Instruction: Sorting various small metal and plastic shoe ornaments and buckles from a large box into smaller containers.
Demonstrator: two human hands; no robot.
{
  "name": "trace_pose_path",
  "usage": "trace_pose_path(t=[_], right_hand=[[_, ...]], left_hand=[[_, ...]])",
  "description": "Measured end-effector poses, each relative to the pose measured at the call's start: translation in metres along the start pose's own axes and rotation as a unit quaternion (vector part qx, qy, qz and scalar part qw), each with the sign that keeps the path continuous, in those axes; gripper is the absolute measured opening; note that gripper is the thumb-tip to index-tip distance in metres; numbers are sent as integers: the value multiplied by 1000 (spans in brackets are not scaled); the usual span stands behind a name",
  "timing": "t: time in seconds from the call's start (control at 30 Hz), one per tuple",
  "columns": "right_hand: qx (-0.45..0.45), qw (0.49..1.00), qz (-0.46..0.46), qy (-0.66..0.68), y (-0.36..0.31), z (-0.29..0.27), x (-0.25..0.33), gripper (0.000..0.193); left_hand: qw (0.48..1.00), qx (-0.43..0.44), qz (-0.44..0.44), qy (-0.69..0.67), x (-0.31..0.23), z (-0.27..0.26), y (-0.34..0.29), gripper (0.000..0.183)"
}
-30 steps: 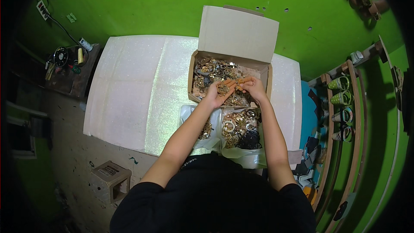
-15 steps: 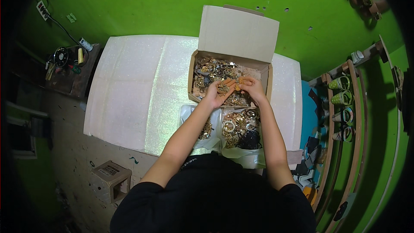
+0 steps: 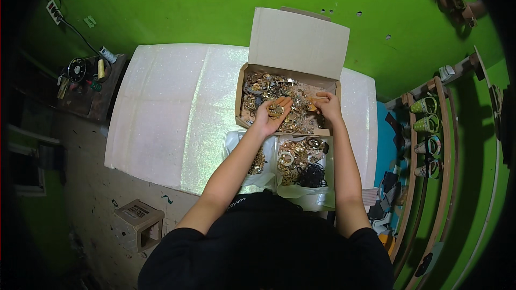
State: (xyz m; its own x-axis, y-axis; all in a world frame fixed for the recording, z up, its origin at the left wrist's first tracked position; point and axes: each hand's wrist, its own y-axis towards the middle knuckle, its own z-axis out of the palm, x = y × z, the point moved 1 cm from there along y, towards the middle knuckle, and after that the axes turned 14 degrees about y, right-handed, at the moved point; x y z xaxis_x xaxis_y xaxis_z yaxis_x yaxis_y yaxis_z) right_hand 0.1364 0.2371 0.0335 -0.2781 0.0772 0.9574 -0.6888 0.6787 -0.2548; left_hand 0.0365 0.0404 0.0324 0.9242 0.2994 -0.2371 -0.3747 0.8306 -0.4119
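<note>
A cardboard box with its lid raised holds a heap of small gold and silver metal fittings. Over its middle, my left hand is palm up and cupped, carrying several small metal fittings. At the box's right side my right hand hovers with fingers bent and apart; I see nothing between them. Just left of its fingertips lies a small orange-toned patch among the fittings, too small to name.
A lined tray of gold rings, fittings and black pieces sits before the box. Left of it is a white tray of small fittings, partly behind my forearm. Both rest on a white sheet-covered table. A wooden rack holds sandals.
My right hand has drawn away from the left palm, moving right toward the box's side, and its fingers have parted. My left hand stays about where it was with the fittings.
</note>
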Motion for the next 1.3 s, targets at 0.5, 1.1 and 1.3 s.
trace_pose_path(t=[0.5, 1.1, 1.3], right_hand=[[77, 969, -221, -75, -13, 86, 77, 20], [393, 695, 22, -601, 4, 239, 5, 34], [406, 700, 17, -587, -6, 239, 13, 33]], left_hand=[[999, -33, 20, 26, 3, 4, -12, 34], [987, -60, 1, -152, 10, -9, 2, 37], [985, 50, 10, -162, 11, -34, 8, 39]])
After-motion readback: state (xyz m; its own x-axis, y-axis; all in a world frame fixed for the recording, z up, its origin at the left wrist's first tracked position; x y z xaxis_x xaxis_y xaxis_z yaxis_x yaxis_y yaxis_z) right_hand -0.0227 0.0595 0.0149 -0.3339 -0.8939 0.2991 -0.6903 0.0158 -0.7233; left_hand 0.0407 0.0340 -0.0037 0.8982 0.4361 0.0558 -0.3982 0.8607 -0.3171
